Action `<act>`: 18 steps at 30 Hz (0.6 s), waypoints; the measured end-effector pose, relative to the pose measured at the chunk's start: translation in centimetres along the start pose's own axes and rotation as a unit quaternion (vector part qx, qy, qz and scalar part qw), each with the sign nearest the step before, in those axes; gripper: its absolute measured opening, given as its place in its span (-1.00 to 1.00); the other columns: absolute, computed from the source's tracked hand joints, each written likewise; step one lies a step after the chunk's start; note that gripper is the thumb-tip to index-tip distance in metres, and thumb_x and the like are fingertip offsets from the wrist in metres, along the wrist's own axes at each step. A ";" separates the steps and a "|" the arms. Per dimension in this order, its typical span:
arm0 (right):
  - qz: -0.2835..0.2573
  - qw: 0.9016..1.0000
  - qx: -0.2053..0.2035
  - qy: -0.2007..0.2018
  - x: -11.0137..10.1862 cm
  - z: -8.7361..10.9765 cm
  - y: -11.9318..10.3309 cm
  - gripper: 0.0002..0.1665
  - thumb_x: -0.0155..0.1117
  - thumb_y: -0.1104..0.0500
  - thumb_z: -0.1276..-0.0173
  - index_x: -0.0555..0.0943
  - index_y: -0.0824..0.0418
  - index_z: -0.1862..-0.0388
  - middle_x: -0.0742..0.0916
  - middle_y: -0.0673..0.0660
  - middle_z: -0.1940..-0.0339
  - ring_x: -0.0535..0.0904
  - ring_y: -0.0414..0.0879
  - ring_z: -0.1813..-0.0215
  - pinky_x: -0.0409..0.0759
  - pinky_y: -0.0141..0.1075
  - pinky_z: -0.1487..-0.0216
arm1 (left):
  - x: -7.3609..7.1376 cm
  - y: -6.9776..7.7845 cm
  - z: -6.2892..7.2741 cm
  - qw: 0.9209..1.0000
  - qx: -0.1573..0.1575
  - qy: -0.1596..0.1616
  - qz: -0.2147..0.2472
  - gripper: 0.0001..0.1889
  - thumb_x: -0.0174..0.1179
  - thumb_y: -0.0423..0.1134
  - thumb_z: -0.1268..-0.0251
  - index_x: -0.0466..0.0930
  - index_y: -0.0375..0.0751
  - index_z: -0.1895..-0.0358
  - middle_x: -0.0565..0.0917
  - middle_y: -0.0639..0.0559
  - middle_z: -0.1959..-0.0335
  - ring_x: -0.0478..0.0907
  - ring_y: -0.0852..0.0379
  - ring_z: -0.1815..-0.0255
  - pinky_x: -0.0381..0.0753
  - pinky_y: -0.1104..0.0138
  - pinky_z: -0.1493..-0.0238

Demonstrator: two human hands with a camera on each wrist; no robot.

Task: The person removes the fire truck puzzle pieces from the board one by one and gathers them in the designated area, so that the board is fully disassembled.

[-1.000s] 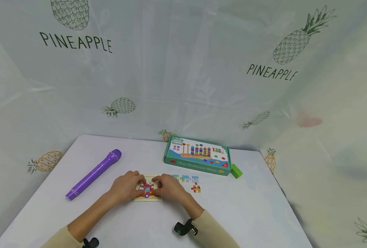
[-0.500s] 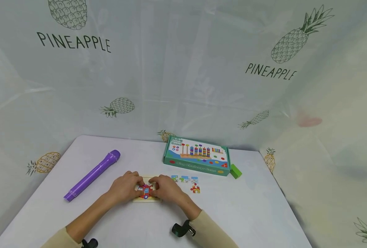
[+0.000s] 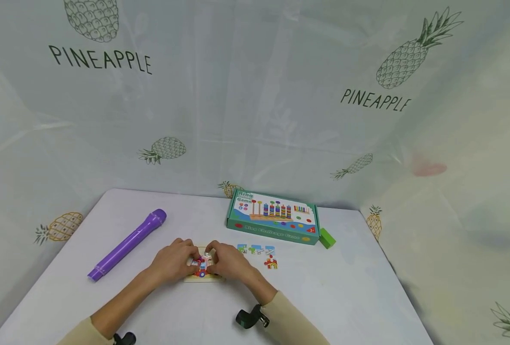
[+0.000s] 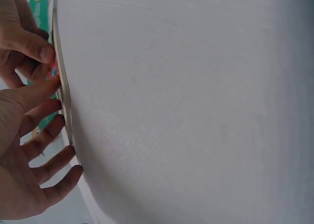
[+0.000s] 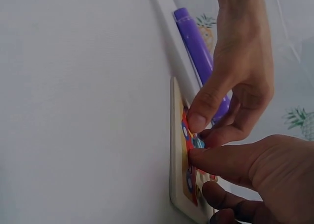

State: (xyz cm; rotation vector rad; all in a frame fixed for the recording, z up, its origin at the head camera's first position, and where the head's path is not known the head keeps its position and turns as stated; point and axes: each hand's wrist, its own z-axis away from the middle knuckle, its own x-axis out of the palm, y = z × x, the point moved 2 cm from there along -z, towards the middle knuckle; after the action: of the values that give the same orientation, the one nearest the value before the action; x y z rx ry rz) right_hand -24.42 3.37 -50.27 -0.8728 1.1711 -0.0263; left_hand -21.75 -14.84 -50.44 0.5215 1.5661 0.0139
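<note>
Tube (image 3: 127, 245), purple and microphone-shaped, slants at ten o'clock from the puzzle board (image 3: 204, 279). Next, the left hand (image 3: 175, 259) rests its thumb on that board, fingers loosely bent and spread apart. The board lies on the table (image 3: 345, 287) between both hands, its red vehicle (image 3: 202, 273) partly covered. The right hand (image 3: 230, 261) sets its thumb there too, forefinger bent close by (whether they pinch anything, I cannot tell). Toward three o'clock lie blue pieces (image 3: 256, 249) and a red piece (image 3: 270, 262); at two, a green-edged box (image 3: 273, 218), a green block (image 3: 327, 238) just beside its four-o'clock corner.
</note>
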 end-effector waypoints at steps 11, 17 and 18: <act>-0.072 0.996 0.003 0.052 -0.5 0.3 0.0 -0.78 0.37 0.10 -0.40 0.61 0.08 0.04 0.58 -0.09 0.37 0.47 -0.24 0.41 0.47 -0.40 0.44 | 0.0 0.0 -0.1 1.000 -0.001 -0.001 0.003 -0.81 0.53 -0.03 0.00 0.73 0.08 0.35 0.59 0.24 0.27 0.48 0.09 0.13 0.55 0.19 0.31; -0.101 0.993 0.002 0.057 -0.6 0.3 0.2 -0.94 0.32 0.10 -0.43 0.62 0.02 0.19 0.61 -0.14 0.37 0.48 -0.27 0.39 0.47 -0.41 0.43 | -0.1 0.0 0.0 1.000 -0.004 -0.005 0.002 -0.80 0.54 -0.03 0.01 0.72 0.08 0.35 0.58 0.24 0.28 0.46 0.10 0.15 0.55 0.19 0.29; -0.107 0.993 0.003 0.055 -0.6 0.3 0.2 -0.95 0.32 0.10 -0.43 0.62 0.01 0.20 0.62 -0.15 0.37 0.48 -0.27 0.40 0.48 -0.41 0.43 | -0.1 0.0 0.0 1.000 -0.004 -0.006 0.002 -0.80 0.54 -0.03 0.01 0.72 0.08 0.35 0.58 0.24 0.28 0.45 0.11 0.16 0.55 0.19 0.29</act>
State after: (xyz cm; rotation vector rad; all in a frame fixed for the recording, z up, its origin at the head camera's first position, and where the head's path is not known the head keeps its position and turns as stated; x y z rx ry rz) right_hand -24.57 3.96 -49.88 -0.9985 1.1758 -0.2550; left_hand -21.80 -14.84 -50.34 0.5168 1.5531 0.0200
